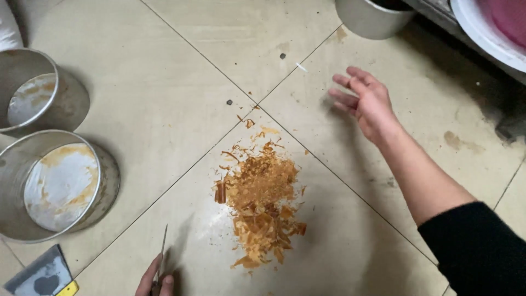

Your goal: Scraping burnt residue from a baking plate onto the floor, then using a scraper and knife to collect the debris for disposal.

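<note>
A heap of orange-brown peelings and scraps [262, 204] lies on the tiled floor [164, 98] in the middle. My right hand [366, 102] hovers above the floor to the upper right of the heap, fingers spread, holding nothing. Only part of my left hand [155, 280] shows at the bottom edge, and it grips a knife [163, 250] whose thin blade points up, just left of the heap.
Two empty round metal pots [55, 183] [33, 96] with stained bottoms stand at the left. Another metal pot [370, 19] stands at the top, beside a white basin with a pink inside [493, 27]. A grey flat object [43, 274] lies at the bottom left.
</note>
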